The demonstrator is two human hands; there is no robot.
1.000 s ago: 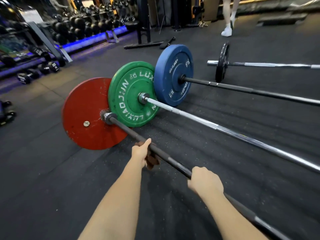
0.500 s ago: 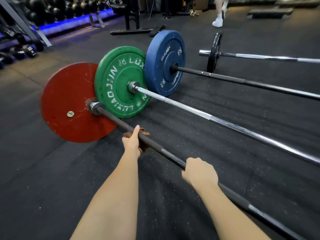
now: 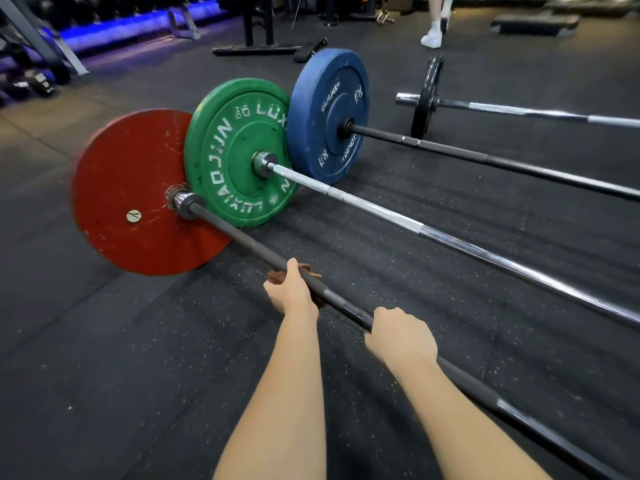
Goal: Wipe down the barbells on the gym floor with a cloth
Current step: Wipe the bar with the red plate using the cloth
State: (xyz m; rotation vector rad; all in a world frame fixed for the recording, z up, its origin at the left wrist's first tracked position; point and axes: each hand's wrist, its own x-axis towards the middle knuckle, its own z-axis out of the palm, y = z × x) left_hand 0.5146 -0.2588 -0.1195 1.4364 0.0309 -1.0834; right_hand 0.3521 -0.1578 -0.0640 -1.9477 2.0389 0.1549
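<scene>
Several barbells lie side by side on the black rubber floor. The nearest has a dark bar (image 3: 242, 239) and a red plate (image 3: 128, 181). My left hand (image 3: 292, 292) is closed around this bar with a brown cloth (image 3: 277, 276) wrapped under the fingers. My right hand (image 3: 401, 336) grips the same bar a little further right, bare. Beyond lie a chrome bar (image 3: 433, 233) with a green plate (image 3: 228, 147), a black bar (image 3: 485, 161) with a blue plate (image 3: 329, 109), and a silver bar (image 3: 519, 110) with a small black plate (image 3: 424, 98).
A dumbbell rack (image 3: 31, 77) with blue lighting runs along the far left. A black stand base (image 3: 256, 48) sits behind the plates. A person's legs in white shoes (image 3: 433, 36) stand at the back. A low step platform (image 3: 533, 22) is at far right.
My left hand with the cloth has slid along the dark bar toward the red plate. My right hand keeps its grip. The view has dropped and shifted.
</scene>
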